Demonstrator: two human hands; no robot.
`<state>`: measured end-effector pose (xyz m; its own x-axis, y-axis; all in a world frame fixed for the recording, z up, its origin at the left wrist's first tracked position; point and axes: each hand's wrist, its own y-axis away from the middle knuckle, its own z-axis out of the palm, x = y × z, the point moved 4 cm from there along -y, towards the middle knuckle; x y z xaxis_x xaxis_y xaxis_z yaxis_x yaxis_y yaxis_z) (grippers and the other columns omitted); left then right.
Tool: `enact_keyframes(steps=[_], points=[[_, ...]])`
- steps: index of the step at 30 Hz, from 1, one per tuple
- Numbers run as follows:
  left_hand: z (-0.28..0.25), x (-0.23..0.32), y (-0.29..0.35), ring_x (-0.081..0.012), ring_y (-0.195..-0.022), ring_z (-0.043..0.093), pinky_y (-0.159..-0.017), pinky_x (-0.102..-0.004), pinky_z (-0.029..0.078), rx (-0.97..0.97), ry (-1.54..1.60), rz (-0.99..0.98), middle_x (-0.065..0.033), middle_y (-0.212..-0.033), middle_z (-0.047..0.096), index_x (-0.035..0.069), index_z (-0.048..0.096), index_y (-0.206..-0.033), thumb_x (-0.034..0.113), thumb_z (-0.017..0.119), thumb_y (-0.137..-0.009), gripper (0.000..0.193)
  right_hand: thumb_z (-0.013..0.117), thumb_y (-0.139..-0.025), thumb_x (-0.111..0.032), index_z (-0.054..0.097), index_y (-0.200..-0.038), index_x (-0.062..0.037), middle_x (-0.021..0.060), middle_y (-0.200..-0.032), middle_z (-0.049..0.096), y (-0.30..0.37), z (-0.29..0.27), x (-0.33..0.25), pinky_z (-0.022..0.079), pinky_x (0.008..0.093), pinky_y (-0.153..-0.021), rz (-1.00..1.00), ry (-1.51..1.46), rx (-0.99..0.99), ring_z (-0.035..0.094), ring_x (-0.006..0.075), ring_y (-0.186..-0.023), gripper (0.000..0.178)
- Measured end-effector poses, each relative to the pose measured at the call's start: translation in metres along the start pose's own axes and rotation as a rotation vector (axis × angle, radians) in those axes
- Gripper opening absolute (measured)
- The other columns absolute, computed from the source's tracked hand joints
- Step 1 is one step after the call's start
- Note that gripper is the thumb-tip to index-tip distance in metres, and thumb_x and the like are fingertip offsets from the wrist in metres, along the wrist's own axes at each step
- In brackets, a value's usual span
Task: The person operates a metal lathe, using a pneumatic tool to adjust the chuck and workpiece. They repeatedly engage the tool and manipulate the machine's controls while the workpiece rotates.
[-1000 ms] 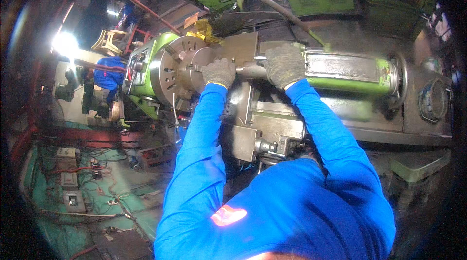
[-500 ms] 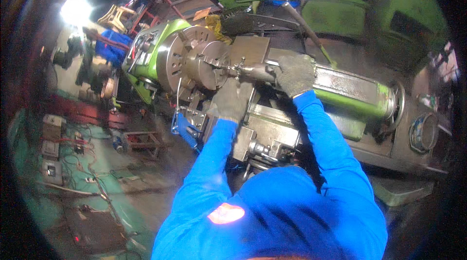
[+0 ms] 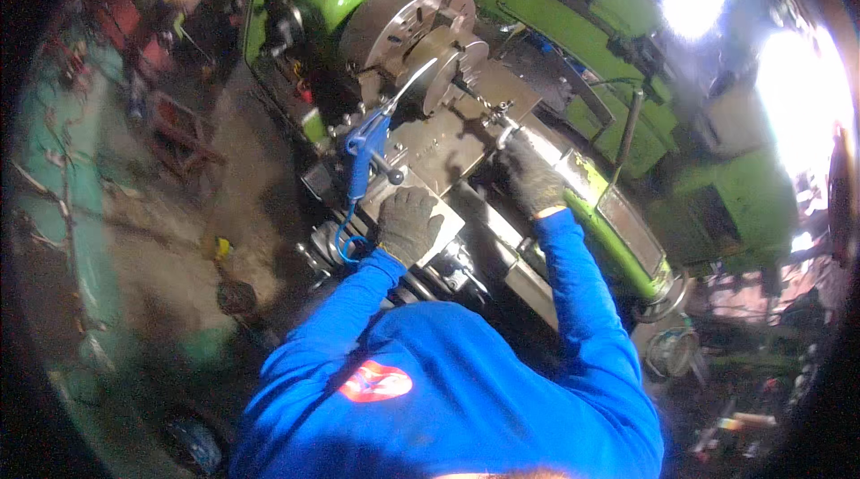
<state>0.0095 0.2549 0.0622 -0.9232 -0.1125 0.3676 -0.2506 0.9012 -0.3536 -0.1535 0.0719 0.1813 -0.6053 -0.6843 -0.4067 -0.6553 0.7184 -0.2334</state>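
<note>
I stand over a green lathe point(image 3: 582, 22) in grey work gloves and blue sleeves. My left hand point(image 3: 408, 224) rests flat on the grey carriage plate point(image 3: 430, 156), just below a blue air blow gun point(image 3: 367, 152) that lies there with its nozzle pointing at the round steel chuck point(image 3: 408, 31). My right hand point(image 3: 530, 176) is closed around a metal bar or handle by the tool post point(image 3: 497, 116). A workpiece sits in the chuck jaws.
The green lathe bed point(image 3: 618, 228) runs to the lower right, ending near a handwheel point(image 3: 667, 349). A dirty workshop floor point(image 3: 134, 237) with scattered parts lies to the left. Bright light glares at the upper right.
My left hand has dropped from the bar near the chuck to the carriage plate beside the blow gun. My right hand stays on the bar. My head has turned, swinging the view.
</note>
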Motion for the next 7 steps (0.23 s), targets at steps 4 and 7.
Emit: enact_keyframes(steps=[4, 7], points=[[-0.013, -0.003, -0.003, -0.0339, -0.111, 0.059, -0.093, -0.0526, 0.046, -0.043, 0.034, 0.008, -0.0112, -0.116, 0.064, 0.010, 0.068, -0.112, 0.038, 0.070, -0.085, 0.039, 0.064, -0.096, -0.043, 0.066, -0.127, -0.0203, 0.0176, -0.104, 0.076, -0.015, 0.057, -0.007, 0.057, 0.0503, -0.086, 0.029, 0.337, -0.365, 0.073, 0.0390, -0.098, 0.039], [-0.011, -0.015, -0.001, -0.0369, -0.119, 0.055, -0.100, -0.0531, 0.044, -0.057, 0.070, -0.002, -0.0135, -0.121, 0.061, 0.011, 0.067, -0.114, 0.041, 0.073, -0.082, 0.045, 0.068, -0.094, -0.049, 0.066, -0.130, -0.0239, 0.0215, -0.108, 0.075, -0.037, 0.084, -0.010, 0.055, 0.0523, -0.092, 0.100, 0.484, -0.487, 0.073, 0.0346, -0.107, 0.044]])
